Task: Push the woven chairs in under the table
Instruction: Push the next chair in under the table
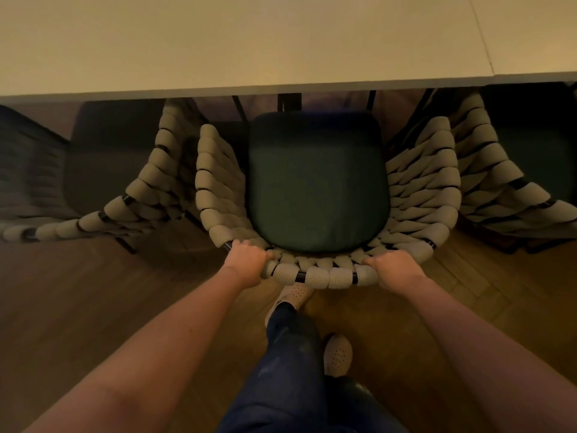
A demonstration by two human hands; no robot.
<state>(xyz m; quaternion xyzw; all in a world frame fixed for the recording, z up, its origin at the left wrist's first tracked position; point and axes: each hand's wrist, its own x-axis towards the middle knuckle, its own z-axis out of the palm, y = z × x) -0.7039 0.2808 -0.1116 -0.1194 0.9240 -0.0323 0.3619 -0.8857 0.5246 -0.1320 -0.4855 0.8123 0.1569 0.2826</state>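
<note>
Brown wooden parquet floor (93, 307) runs under a pale tabletop (249, 42). I see the beige rope-woven chair (421, 189) with its dark green seat cushion (315, 182) reaching just to the tabletop's edge, its back out over the floor. My left hand (246, 260) and right hand (395, 270) grip its back rim, fingers (245, 244) curled over. Matching chairs flank it.

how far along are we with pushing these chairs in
Looks done: the left chair and right chair sit further in, seats running under the edge of the table. In hand: left hand and right hand each have a grip on the back rim of the middle chair; its green cushion lies almost wholly outside the table. Left: push it under.
</note>
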